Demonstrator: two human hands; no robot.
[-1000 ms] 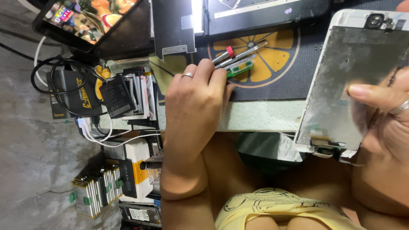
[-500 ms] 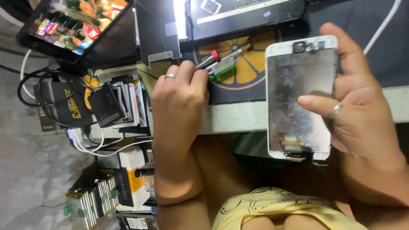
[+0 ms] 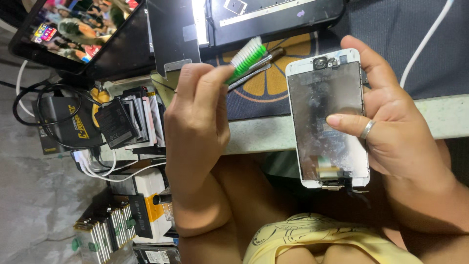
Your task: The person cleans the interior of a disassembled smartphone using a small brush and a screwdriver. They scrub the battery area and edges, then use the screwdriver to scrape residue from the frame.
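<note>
Your right hand (image 3: 391, 132) grips the white phone screen assembly (image 3: 327, 117), back side up, at 3 o'clock off the desk edge (image 3: 264, 134). Your left hand (image 3: 198, 117) is closed around the green brush (image 3: 248, 57), raised at 11 o'clock. Bristles clear of the panel; brushing not yet begun.

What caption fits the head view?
Left hand lifts a green brush while right hand holds a white phone screen assembly.

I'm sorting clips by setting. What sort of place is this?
Likely a phone repair bench: the right hand holds a detached phone screen panel, the left hand a green brush, with stacked phone batteries nearby.
</note>
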